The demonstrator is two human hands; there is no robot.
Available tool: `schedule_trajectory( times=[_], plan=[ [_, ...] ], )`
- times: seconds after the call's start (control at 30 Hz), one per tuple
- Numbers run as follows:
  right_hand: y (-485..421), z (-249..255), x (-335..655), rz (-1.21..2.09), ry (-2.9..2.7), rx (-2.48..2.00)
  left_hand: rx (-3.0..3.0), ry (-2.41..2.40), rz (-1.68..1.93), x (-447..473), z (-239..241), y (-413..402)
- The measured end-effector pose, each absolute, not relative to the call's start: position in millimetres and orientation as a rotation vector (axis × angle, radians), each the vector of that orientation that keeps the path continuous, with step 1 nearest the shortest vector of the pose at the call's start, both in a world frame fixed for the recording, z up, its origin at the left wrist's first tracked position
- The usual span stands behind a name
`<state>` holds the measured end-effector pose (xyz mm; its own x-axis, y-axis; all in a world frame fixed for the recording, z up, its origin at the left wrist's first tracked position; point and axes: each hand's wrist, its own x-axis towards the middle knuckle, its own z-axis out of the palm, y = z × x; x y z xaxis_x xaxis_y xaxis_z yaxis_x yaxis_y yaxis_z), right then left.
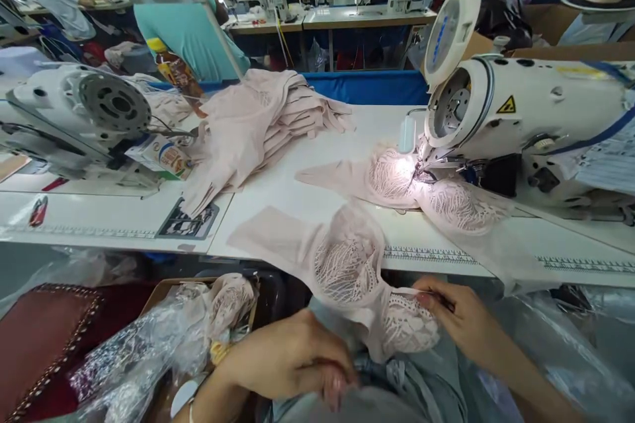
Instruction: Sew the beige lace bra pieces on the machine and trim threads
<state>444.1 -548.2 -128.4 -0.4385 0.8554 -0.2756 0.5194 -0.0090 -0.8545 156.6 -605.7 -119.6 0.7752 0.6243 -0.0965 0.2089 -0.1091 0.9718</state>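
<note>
A pale pink lace bra (347, 264) hangs over the table's front edge, one wing lying on the tabletop and the other cup down by my lap. My right hand (459, 314) pinches a thin edge or strap of this bra near the lower cup. Just left of that cup, my left hand (302, 363) is closed with its fingers curled downward; whatever may be in them is hidden. Another pink lace bra (391, 178) lies under the lit needle area of the right sewing machine (536, 106), its two cups on either side of the needle.
A stack of pink bra pieces (268, 119) lies mid-table beside a left machine (79, 119), a carton (163, 155) and a bottle (176, 73). Below are a box with plastic wrap (149, 324) and a brown cushion (44, 344). People work at machines beyond.
</note>
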Motion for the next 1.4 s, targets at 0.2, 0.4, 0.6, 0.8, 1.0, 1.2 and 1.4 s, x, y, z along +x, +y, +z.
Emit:
schedule_trajectory(
  times=[0.2,0.4,0.6,0.8,1.0,1.2,1.4],
  plan=[
    [-575,-128,449,1.475,-2.039,-1.273,2.283,0.789,0.546,201,-119,-569],
    [-578,-133,473,1.761,-1.916,-1.049,2.088,0.413,0.433,188,-112,-540],
    [-566,-156,479,1.938,-1.678,-0.959,1.328,0.621,0.424,175,-138,-549],
    [-562,-170,464,2.133,-1.31,-0.865,0.794,0.678,0.715,191,-163,-564],
    [-561,-170,453,2.167,-1.186,-0.899,0.68,0.645,0.752,198,-172,-567],
    [-558,-168,453,2.187,-1.182,-0.881,0.684,0.628,0.778,198,-176,-570],
    [-557,-167,457,2.185,-1.212,-0.827,0.727,0.598,0.771,193,-173,-568]
  ],
)
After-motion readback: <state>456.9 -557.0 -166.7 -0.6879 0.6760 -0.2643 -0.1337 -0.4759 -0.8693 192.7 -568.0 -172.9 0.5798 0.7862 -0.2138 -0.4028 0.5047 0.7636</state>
